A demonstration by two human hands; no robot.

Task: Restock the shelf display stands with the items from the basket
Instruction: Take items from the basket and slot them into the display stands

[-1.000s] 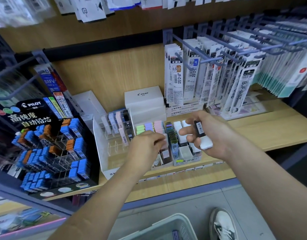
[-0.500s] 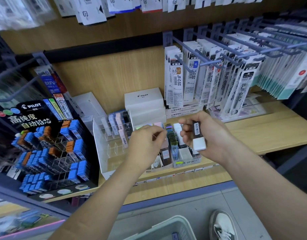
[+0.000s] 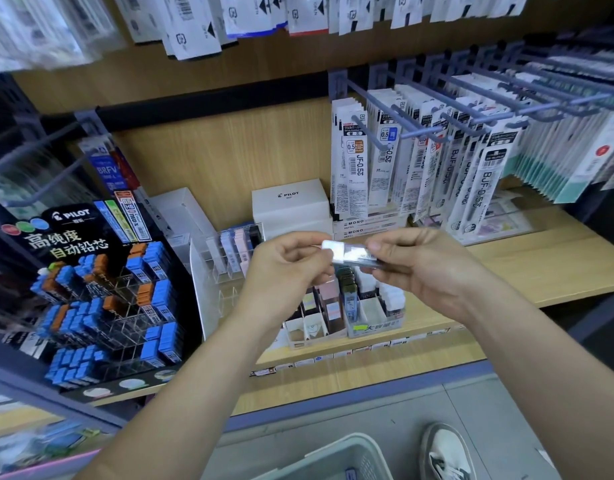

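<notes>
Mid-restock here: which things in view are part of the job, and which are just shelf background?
Job: lead case, pinched between left hand and right hand; divided tray below it; clear acrylic stand; black Pilot lead display; basket.

Background: hanging refill packs; white Pilot box; MONO boxes; shoe.

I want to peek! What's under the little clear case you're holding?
Below the clear case sits a divided tray of small refills. The left hand and right hand hide its back rows.

left hand (image 3: 285, 268), right hand (image 3: 427, 271) bare, forearms (image 3: 181, 393) bare; white lace-up sneaker (image 3: 444, 455)
</notes>
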